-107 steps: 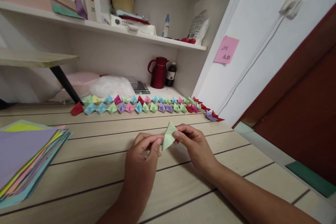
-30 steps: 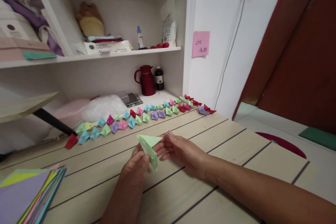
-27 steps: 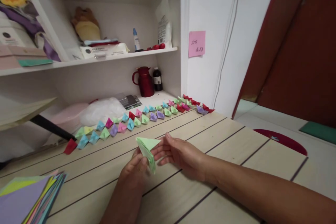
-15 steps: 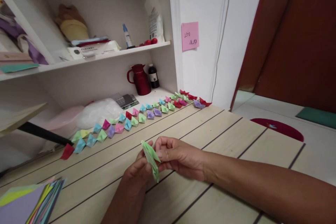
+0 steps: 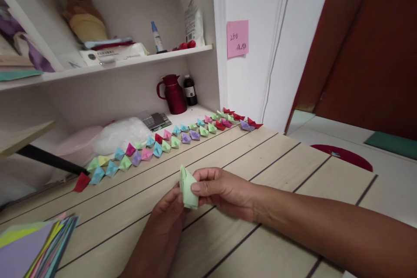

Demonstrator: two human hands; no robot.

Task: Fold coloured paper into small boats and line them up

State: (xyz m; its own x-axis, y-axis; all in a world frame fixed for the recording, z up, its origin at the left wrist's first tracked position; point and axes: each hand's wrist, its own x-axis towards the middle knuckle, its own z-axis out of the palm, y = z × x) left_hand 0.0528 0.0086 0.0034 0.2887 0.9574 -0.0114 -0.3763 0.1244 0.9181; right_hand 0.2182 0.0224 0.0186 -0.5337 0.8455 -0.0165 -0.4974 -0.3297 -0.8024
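Between my two hands, above the slatted table, is a folded piece of light green paper (image 5: pixel 189 189), standing upright with layers showing at its left edge. My right hand (image 5: pixel 216 191) pinches its right side, thumb flat on the front face. My left hand (image 5: pixel 171 204) grips the left edge; some of its fingers are hidden behind the paper. Beyond my hands, small folded paper boats in several colours stand in rows, among them a red boat (image 5: pixel 81 182) at the left end and a purple boat (image 5: pixel 246 125) at the right.
A stack of coloured paper sheets (image 5: pixel 29 247) lies at the table's front left. Behind the boats are a clear plastic bag (image 5: pixel 125 136), a dark red jug (image 5: pixel 174 94) and a dark bottle (image 5: pixel 190 90). A black support bar (image 5: pixel 54 159) slants down at the left.
The green paper has turned and its loose flap now lies flat under my right thumb, making it look more compact. The view has shifted slightly.
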